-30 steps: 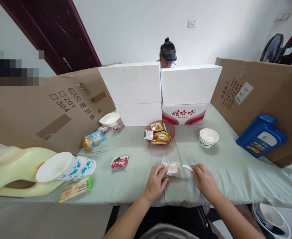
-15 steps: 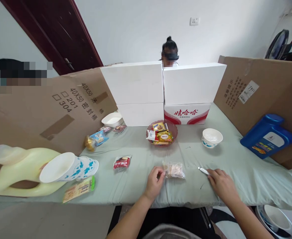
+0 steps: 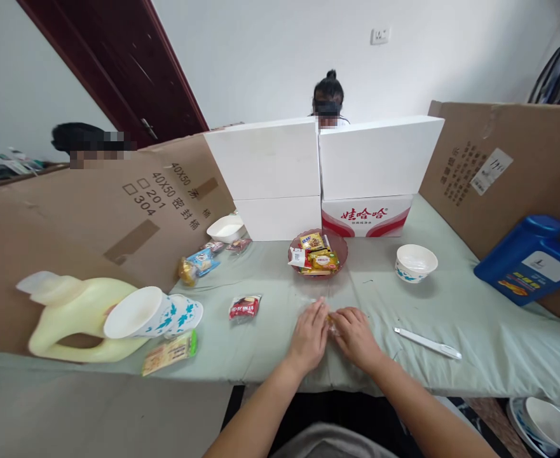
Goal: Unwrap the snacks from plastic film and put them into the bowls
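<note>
My left hand and my right hand are side by side on the green cloth, both closed over a small clear snack packet that is mostly hidden between them. A white pen-like tool lies loose on the cloth to the right of my right hand. Straight behind my hands stands a reddish plate of wrapped snacks.
A red snack packet lies left of my hands. A white bowl stands at the right, a blue jug further right. At the left are a yellow jug, stacked bowls and a wafer packet. Cardboard walls and white boxes ring the table; a person sits behind.
My right hand has let go of the white tool, which now lies on the cloth, and has moved left onto the packet beside my left hand. The view has shifted slightly.
</note>
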`<state>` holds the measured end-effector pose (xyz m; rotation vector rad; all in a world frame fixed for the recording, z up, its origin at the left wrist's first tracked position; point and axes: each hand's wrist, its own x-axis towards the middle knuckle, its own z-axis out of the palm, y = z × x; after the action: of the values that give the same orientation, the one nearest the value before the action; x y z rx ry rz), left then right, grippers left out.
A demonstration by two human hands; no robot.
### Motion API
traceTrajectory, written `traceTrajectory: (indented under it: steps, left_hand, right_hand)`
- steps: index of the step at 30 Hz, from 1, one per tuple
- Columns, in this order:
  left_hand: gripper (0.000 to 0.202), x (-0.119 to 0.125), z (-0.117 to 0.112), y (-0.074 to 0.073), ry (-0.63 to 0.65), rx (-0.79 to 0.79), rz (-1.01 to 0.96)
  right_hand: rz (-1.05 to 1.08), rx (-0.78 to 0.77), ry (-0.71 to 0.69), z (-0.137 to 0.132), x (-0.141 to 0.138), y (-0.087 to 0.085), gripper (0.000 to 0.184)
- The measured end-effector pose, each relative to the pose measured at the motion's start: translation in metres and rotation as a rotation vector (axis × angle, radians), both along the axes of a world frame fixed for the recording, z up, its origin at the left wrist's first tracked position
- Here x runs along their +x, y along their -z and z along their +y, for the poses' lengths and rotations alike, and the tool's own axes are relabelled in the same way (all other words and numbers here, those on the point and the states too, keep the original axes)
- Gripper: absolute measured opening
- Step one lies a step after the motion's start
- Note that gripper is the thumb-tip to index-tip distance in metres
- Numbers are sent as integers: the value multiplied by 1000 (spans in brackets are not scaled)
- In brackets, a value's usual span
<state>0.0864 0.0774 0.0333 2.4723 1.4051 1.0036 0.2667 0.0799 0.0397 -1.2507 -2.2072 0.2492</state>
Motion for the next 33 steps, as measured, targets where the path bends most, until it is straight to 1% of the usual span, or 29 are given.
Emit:
traceTrajectory:
  steps: [1,2,3,5,7,9,11,12,14,16,17,18,20,21,22,23,24,26,28,30,31,33]
  left_hand:
    - [37,-2,6,0,-63,-59,31]
    - [35,-5,11,1,-120,-104,50]
    - [31,-8,13,4,-150,-132,64]
    - [24,-15,11,8,-158,-136,74]
    - [22,-20,2,9,-147,-64,56]
    - [22,-22,-10,6,-143,43,38]
    - [22,-20,-23,0,-109,144,49]
    - [22,-19,-30,-4,-72,185,63]
    - [24,-17,-43,-10,34,247,98]
    - [25,-14,-58,-13,146,260,124]
    - [25,-11,-64,-14,207,240,138]
    - [23,-9,-70,-14,278,200,158]
    - [17,-2,-80,-12,443,77,216]
    - [13,1,-82,-10,514,17,248]
    - [10,4,-83,-9,554,-31,274]
    - [9,6,-83,-8,554,-61,288]
    - [10,8,-80,-7,517,-70,291]
    - [17,8,-73,-7,368,-39,267]
    - [24,5,-63,-9,209,8,240]
    - [27,2,-53,-11,99,37,228]
    - [29,2,-48,-12,69,42,231]
    - [30,5,-40,-13,65,42,240]
  right_hand:
    - [20,-6,-15,0,5,1,26]
    - [48,-8,-22,-1,13,2,22]
    - [82,-7,-17,-2,24,4,22]
    - [157,-10,47,-5,52,9,22]
    - [207,-28,172,-10,82,16,20]
    - [220,-44,317,-15,106,21,20]
    - [217,-18,415,-20,117,20,22]
    - [218,13,429,-22,118,16,23]
    - [230,101,376,-27,110,3,21]
    - [236,170,240,-33,91,-15,19]
    - [223,181,147,-36,79,-25,19]
    - [194,172,40,-38,67,-33,20]
    - [95,92,-170,-42,44,-46,22]
    - [32,30,-252,-44,35,-49,21]
    - [-35,-40,-306,-45,27,-49,20]
    - [-101,-110,-330,-46,23,-48,20]
    - [-163,-173,-325,-46,21,-45,21]
    - [-269,-268,-261,-46,22,-35,24]
    - [-343,-323,-177,-46,29,-26,23]
    - [-394,-360,-108,-46,36,-20,20]
    - [-412,-378,-82,-46,39,-19,18]
    - [-436,-400,-37,-47,41,-18,14]
